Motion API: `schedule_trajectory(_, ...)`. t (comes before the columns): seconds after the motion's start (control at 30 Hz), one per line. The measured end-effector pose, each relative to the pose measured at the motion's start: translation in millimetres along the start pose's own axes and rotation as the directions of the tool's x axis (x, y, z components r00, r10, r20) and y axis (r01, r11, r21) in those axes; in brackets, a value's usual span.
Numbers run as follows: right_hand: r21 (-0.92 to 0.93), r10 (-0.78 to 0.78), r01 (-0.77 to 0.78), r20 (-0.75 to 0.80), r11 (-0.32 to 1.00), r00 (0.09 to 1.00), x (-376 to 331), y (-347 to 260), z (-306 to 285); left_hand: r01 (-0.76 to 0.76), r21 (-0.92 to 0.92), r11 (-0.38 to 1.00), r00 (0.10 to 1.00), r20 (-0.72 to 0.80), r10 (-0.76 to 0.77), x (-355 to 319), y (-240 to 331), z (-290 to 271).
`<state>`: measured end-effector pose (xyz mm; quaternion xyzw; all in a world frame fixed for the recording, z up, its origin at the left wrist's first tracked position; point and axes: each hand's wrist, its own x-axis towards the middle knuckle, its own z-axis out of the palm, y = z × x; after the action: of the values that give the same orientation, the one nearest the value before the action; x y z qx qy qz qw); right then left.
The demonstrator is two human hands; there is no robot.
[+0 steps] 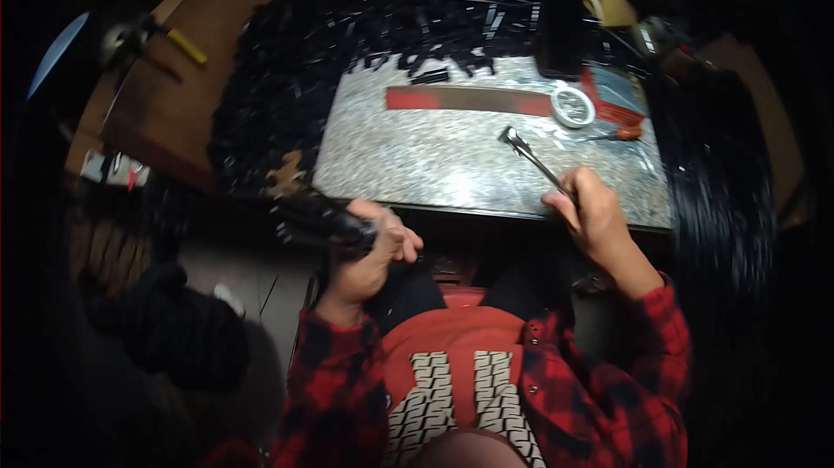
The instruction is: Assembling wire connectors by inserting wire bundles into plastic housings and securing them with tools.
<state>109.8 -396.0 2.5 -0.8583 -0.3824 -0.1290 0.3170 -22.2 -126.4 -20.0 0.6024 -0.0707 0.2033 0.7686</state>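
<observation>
My left hand [382,247] is closed around a bunch of black strip-like pieces [317,220] at the near left edge of the table. Motion smears this bunch, so single pieces are hard to make out. Pinched in my right hand [592,207] is a thin dark strip [540,162] with a wider, shiny end. It slants up and left over a speckled grey slab [417,155]. A big heap of black pieces [347,21], some with shiny parts, covers the table beyond and left of the slab.
On the slab lie a long red-and-brown flat bar [469,100], a small round white container [572,108], a red-and-grey packet [615,96] and an orange-handled tool [627,133]. A dark upright block [559,29] stands behind. Long black strands [725,181] hang at the right. A yellow-handled tool [187,47] is far left.
</observation>
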Motion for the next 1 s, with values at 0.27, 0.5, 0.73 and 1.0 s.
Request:
schedule_trajectory(0.27, -0.246, -0.409, 0.388, -0.038, 0.888, 0.912, 39, -61, 6, 0.125, -0.243, 0.962, 0.992, 0.039, -0.119, -3, -3, -11)
schedule_trajectory(0.5, -0.594, -0.539, 0.406, -0.056, 0.695, 0.841, 49, -75, 18, 0.138, -0.213, 0.967, 0.990, 0.022, -0.136, -6, -7, -13)
schedule_trajectory(0.73, -0.472, -0.535, 0.492, 0.050, 0.732, 0.844, 45, -81, 20, 0.130, -0.097, 0.987, 0.983, -0.117, -0.141, -8, -18, -13)
schedule_trajectory(1.0, -0.208, -0.445, 0.521, 0.321, 0.828, 0.836, 21, -75, 17, 0.198, -0.122, 0.972, 0.979, 0.076, -0.190, -11, -25, -33)
